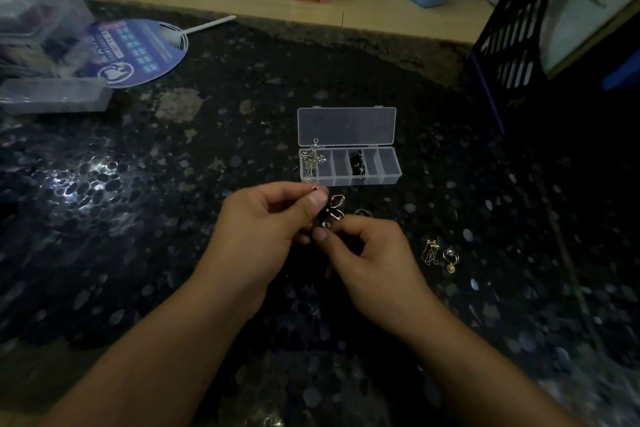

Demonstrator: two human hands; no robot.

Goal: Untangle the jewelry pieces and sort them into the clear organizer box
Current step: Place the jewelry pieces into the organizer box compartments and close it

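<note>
Head view: left hand (263, 218) and right hand (367, 253) both pinch small tangle (330, 213) of thin chain and rings, just before organizer box (349, 180); light, limp, slippery; probably better pinch at ring, not chain.

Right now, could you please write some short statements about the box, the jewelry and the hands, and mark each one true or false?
1. The lid of the clear box is open. True.
2. The silver cross lies at the right end of the box. False: it is at the left end.
3. Both the left hand and the right hand pinch the tangled jewelry. True.
4. Every compartment holds a piece. False: several look empty; a dark piece sits in a middle one.
5. Small gold pieces lie on the table right of the hands. True.
</note>
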